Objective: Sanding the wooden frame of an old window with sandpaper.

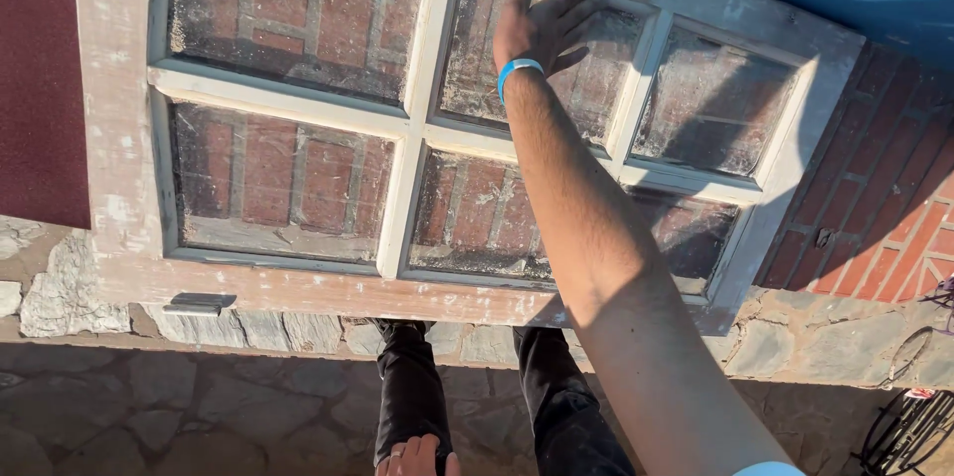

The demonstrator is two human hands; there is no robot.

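Window frame point(397, 148): old wooden sash, rectangular, lying flat over brick paving and a stone ledge; cream paint worn and flaking to bare wood along the near rail.
Panes: 6 visible, in 2 rows of 3, divided by thin painted bars; glass dusty and streaked, with grime thick at the edges; red brick shows through.
Hinge point(199, 303): small dark metal plate on the near rail, left side.
Right hand point(537, 24): flat on the middle pane of the far row, palm down, fingers spread and extended, thumb apart from them; bare forearm reaches across the frame from lower right.
Wristband point(517, 69): light blue, narrow, around the right wrist.
Left hand point(415, 456): at the bottom edge, resting on a black trouser leg point(407, 387); only the knuckles show, fingers close together, a pale ring on 1 of them.
Stone ledge point(298, 332): irregular grey slabs with pale mortar, under the near rail.
Brick paving point(894, 228): red, in angled courses, to the right.
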